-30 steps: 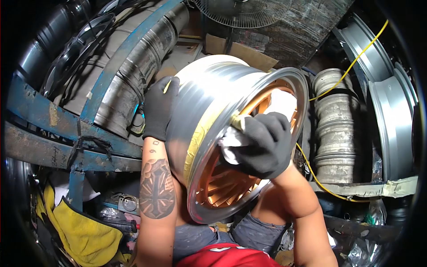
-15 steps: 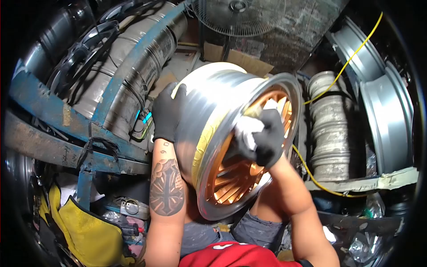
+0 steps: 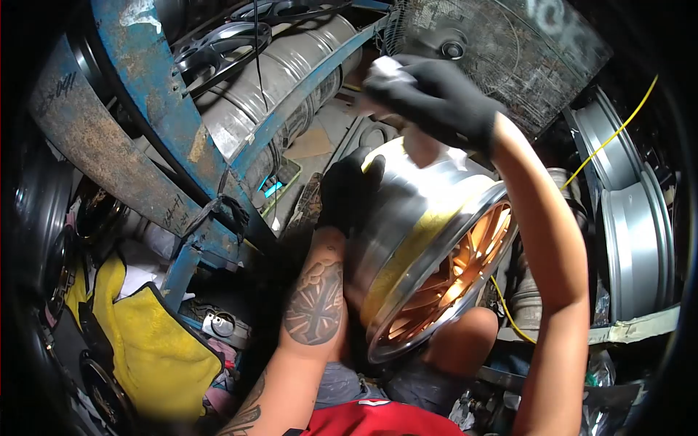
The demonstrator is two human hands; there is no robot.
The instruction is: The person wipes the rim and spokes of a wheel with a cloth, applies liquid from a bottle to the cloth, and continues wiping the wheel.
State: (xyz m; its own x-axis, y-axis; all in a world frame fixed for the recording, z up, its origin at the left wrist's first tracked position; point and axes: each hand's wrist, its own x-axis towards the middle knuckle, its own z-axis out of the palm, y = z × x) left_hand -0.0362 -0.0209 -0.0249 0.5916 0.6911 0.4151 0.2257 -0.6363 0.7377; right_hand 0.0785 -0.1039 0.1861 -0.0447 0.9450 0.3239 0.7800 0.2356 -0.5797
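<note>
A wheel rim (image 3: 396, 225) leans over my lap, with a polished silver barrel, a yellow band near the front lip and copper-coloured spokes. My left hand (image 3: 350, 187), in a black glove, grips the far edge of the barrel. Raised above the wheel, my right hand (image 3: 443, 102), also in a black glove, pinches a crumpled white cloth (image 3: 390, 71). Motion smears the cloth and fingertips, and the hand appears apart from the metal. Part of the barrel's far side is hidden behind my left hand.
A blue steel rack (image 3: 174, 109) stands on my left, with a yellow cloth (image 3: 156, 349) below. Behind the wheel are a fan (image 3: 451, 47) and metal drums (image 3: 280, 69). Silver rims (image 3: 636, 240) stand at right, near a yellow cable (image 3: 618, 127).
My right hand has lifted the cloth from the spoked face up and left over the barrel's far end. The view has turned left, and my left hand still grips the rim.
</note>
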